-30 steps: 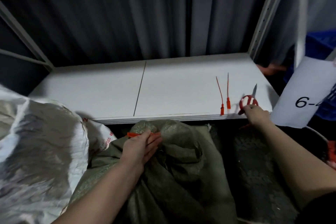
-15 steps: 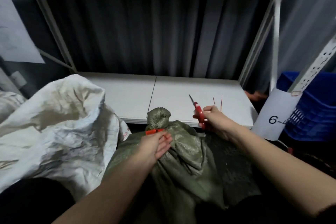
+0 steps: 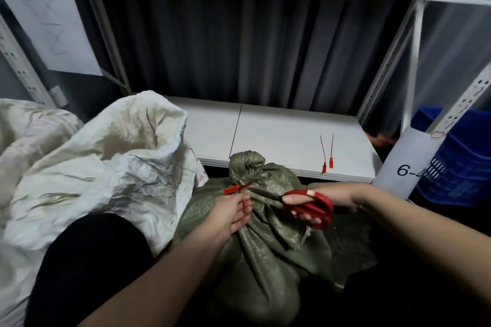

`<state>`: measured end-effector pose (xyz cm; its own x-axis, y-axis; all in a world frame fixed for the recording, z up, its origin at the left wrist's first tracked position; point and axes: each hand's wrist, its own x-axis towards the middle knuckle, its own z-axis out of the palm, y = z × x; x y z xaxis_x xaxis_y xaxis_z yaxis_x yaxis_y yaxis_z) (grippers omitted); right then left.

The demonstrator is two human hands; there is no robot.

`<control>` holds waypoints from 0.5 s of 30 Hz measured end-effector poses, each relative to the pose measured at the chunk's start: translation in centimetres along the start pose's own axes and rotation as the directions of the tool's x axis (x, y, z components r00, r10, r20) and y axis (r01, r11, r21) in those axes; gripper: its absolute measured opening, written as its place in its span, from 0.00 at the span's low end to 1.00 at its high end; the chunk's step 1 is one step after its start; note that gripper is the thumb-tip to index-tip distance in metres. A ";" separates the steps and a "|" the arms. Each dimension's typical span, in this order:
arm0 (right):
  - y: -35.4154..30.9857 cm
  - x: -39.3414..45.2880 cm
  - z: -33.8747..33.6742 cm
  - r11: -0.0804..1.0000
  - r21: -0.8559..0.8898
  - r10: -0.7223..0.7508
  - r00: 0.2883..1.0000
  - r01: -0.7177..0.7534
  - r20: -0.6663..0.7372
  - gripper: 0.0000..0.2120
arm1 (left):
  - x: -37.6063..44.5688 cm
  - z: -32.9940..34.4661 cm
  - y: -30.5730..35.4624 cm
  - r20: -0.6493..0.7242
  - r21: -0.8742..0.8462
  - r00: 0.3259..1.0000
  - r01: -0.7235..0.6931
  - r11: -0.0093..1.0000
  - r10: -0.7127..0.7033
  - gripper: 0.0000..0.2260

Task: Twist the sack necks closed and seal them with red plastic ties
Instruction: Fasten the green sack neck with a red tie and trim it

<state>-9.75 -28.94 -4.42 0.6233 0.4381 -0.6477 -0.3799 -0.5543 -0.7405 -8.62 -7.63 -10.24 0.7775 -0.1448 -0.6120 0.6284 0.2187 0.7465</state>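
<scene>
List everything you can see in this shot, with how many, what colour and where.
green sack: one, olive green, centre front, neck twisted shut
red tie: one, red, cinched round that sack's neck
spare ties: two, red, on the lower shelf, right side
white sack: one, off-white, crumpled, left
scissors: one pair, red handles, blades pointing at the tie
blue crate: one, blue, far right
paper label: one, white, marked 6-, right
left hand: grip at the tie's end
right hand: grip on the scissors

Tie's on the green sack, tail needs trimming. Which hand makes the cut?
Right. The right hand already holds the red scissors, blades aimed at the red tie on the green sack; the left hand pinches the tie end.
</scene>
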 end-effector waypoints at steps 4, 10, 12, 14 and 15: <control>-0.3 1.1 0.5 0.995 -0.056 0.077 0.997 -0.077 -0.012 0.10 | -0.3 -0.6 -0.2 0.007 0.047 0.999 -0.038 0.998 0.038 0.07; -2.0 1.2 -0.6 0.990 -0.072 0.126 0.991 -0.122 0.045 0.11 | -0.8 -1.2 -0.6 0.015 0.089 0.998 -0.062 0.994 0.061 0.08; -2.2 0.4 -1.5 0.992 -0.038 0.126 0.988 -0.124 0.089 0.17 | -0.9 -1.5 -0.8 0.026 0.103 0.998 -0.065 0.993 0.063 0.07; -2.1 -0.3 -2.2 0.993 -0.004 0.118 0.984 -0.118 0.130 0.19 | -0.8 -1.7 -0.8 0.029 0.106 0.998 -0.063 0.992 0.061 0.07; -2.0 -0.5 -2.4 0.992 -0.024 0.124 0.981 -0.122 0.149 0.19 | -0.8 -1.7 -0.8 0.030 0.108 0.998 -0.066 0.992 0.064 0.07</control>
<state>-7.62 -29.79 -2.21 0.4628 0.4660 -0.7541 -0.4368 -0.6204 -0.6514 -9.79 -6.03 -10.77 0.8163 -0.1591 -0.5554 0.5745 0.1226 0.8093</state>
